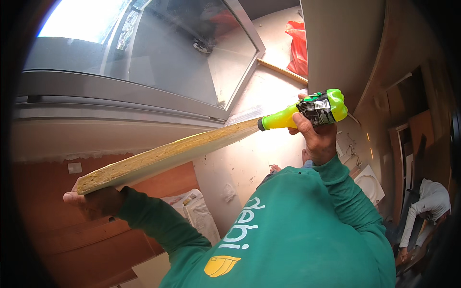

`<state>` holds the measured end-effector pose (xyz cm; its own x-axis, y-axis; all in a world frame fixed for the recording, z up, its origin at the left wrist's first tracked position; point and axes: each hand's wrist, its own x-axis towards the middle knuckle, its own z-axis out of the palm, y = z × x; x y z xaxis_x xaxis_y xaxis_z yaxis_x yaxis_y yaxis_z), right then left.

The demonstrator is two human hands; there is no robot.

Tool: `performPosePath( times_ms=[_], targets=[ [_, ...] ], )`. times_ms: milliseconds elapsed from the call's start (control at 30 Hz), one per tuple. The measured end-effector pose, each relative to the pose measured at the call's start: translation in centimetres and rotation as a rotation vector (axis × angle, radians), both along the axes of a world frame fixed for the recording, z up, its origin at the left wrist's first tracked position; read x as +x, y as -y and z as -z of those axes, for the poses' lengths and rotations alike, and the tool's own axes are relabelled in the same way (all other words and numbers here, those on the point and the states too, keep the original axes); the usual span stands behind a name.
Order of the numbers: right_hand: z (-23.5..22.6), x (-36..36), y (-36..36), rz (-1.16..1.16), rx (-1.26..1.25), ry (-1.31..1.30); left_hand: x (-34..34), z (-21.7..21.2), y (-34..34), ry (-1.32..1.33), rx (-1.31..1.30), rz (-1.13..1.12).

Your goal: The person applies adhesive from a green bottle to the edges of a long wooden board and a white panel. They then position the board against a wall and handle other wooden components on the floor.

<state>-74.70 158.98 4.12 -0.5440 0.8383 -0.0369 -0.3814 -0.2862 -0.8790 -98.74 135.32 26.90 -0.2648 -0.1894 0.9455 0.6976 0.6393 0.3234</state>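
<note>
My left hand (100, 199) grips the left end of a long board (173, 150), thumb and fingers around its lower corner. The board has a rough, yellowish chipboard-like edge facing up and a pale face below. It slants up to the right in front of my chest. My right hand (317, 139) is wrapped around a bright green-yellow plastic bottle (282, 116) with a dark label. The bottle is tipped on its side, its dark tip at the board's right end. Whether the tip touches the edge, I cannot tell.
A grey-framed glass window (144, 57) stands open at the upper left. A red plastic bag (297, 48) lies on the far floor beside a wooden strip (283, 72). A plastic-covered item (194, 211) is below the board. At the far right, another person (427, 206) bends down.
</note>
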Motion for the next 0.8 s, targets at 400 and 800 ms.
performPosePath(
  times_ms=[400, 800],
  targets=[
    [-2.7, -1.2, 1.5, 0.064, 0.304, -0.033, 0.8, -0.5, -1.9, -0.136, 0.039, 0.069],
    [-2.9, -0.7, 0.8, 0.114, 0.304, -0.037, -1.7, -2.2, 2.1, -0.326, -0.234, -0.206]
  ],
)
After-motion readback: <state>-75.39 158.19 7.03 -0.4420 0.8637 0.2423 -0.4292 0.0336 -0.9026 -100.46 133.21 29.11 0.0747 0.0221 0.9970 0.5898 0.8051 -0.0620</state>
